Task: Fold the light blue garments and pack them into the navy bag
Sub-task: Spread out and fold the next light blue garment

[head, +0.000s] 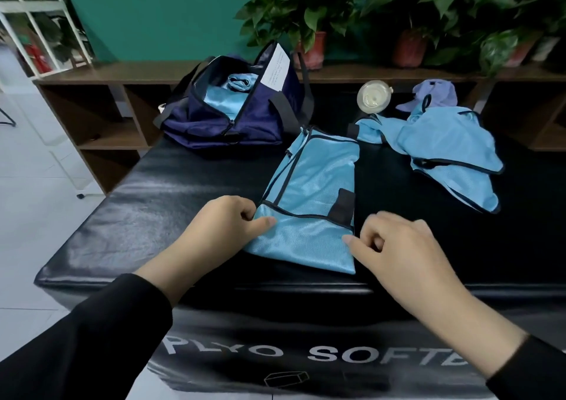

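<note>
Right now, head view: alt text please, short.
Two hands, left and right, pinch the near edge of a folded light blue garment on a black mat. Behind sit an open navy bag and an unfolded blue garment.

The navy bag (232, 114) sits unzipped, with a light blue garment (229, 91) already tucked inside it. In front of the bag lies a folded light blue garment (309, 197) with black trim, flat. To the right of the bag, a second one (441, 151) lies rumpled and unfolded.

Purple cap (430, 94), glass jar (374, 96), potted plants (309, 16)
</note>
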